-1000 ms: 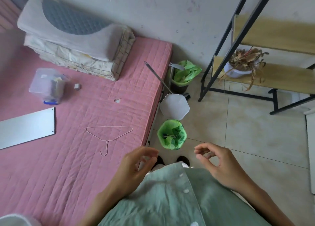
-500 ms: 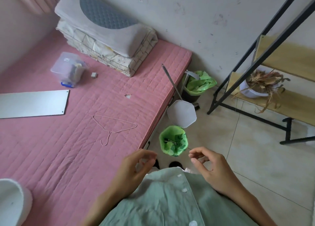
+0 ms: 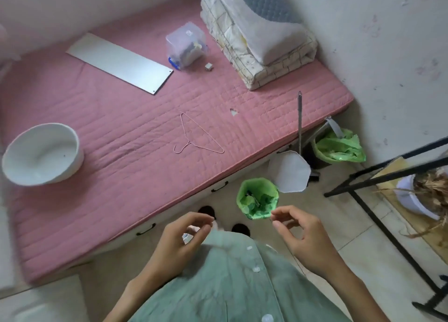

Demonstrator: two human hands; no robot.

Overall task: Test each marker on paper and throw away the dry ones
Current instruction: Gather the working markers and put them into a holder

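Far to my left a white bowl point(image 3: 42, 154) sits on the pink mattress point(image 3: 135, 181), and beyond it a flat grey panel point(image 3: 120, 63) lies aslant. Further right, toward the far side, a clear plastic box point(image 3: 186, 45) stands with small things inside it. Whether those are markers I cannot tell, and no marker or sheet of paper shows plainly anywhere. A wire hanger point(image 3: 197, 138) lies in the middle of the bed.

Nearer, my left hand point(image 3: 181, 241) hovers over my green shirt point(image 3: 230, 285), fingers curled loosely, with a small pale scrap at the thumb — pinched or merely resting there, I cannot say. My right hand point(image 3: 303, 236) is half closed too, thumb and forefinger nearly together; something thin may be between them, but it is too fine to name.

Just beyond my right fingertips stands the small bin with the green liner point(image 3: 258, 199), its mouth open upward and scraps already in it, its white lid point(image 3: 289, 172) swung back. The right hand is the nearer one — the bin lies straight ahead of it, slightly left. I judge a discard has just ended or is ending, and the next marker would have to come from the bed, on my left-hand side.
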